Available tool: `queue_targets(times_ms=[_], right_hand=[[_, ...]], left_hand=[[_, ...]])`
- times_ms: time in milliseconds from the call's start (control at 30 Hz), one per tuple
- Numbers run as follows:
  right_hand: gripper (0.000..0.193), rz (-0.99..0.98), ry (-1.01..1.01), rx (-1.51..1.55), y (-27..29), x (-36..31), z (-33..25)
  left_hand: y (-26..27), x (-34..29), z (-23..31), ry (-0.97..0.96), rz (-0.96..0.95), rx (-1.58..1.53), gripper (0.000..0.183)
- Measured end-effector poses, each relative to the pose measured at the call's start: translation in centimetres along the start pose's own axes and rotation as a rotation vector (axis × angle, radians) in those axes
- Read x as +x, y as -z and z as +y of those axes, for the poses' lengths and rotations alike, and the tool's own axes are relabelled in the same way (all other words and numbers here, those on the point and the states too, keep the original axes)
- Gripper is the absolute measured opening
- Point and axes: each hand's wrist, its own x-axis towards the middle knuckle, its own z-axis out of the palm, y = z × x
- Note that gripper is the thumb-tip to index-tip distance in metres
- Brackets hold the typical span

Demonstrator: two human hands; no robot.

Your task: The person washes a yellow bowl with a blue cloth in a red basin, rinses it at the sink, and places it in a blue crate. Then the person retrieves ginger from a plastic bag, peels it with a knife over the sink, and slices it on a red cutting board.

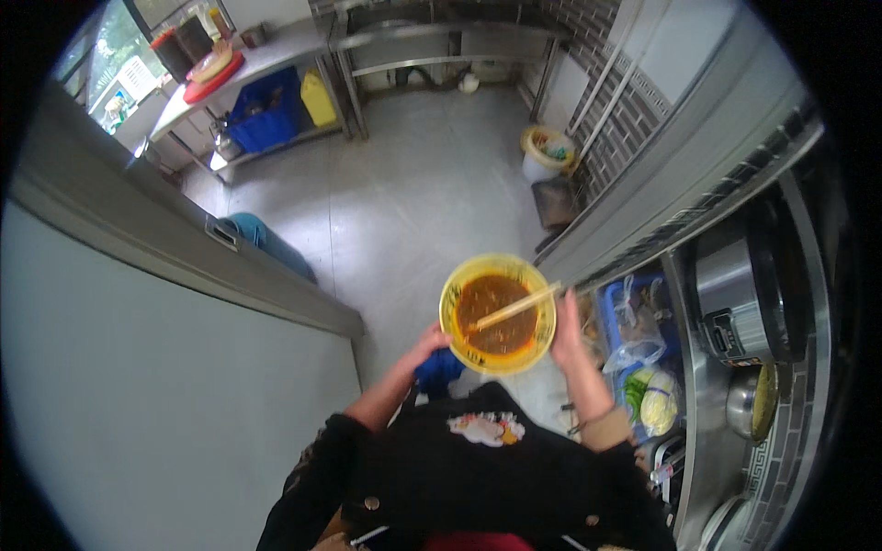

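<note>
Between my two hands is a yellow bowl (pixel 496 264) with dark marks on its inner wall. Brown, oily soup (pixel 491 294) fills its lower part. A pair of pale chopsticks (pixel 519 306) lies slanted in the bowl, the upper ends reaching over the right rim. My left hand (pixel 430 346) grips the bowl's left side, its fingers partly hidden under the rim. On the right side my right hand (pixel 568 335) is closed against the bowl, close to the chopstick ends. The bowl is held roughly level in front of my black apron (pixel 441 468).
A grey door (pixel 184 395) stands close on my left, with a door frame on the right. Right of me, a metal shelf (pixel 703 432) carries bagged vegetables and a cooker (pixel 735 294). Ahead are a waste bucket (pixel 542 165), a blue crate (pixel 266 115) and a steel table (pixel 276 55).
</note>
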Motion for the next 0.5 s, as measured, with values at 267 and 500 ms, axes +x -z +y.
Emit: queue_targets(times_ms=[267,500], right_hand=[[0.032,0.080,0.114,-0.543,-5.3,20.8,-5.3],[0.018,-0.298,0.112,-0.950,-13.9,35.9,-9.4]], left_hand=[[7.9,8.1,6.7,-0.093,0.147,-0.071,0.060],[11.7,13.4,14.8,-0.313,0.299,-0.179,0.062]])
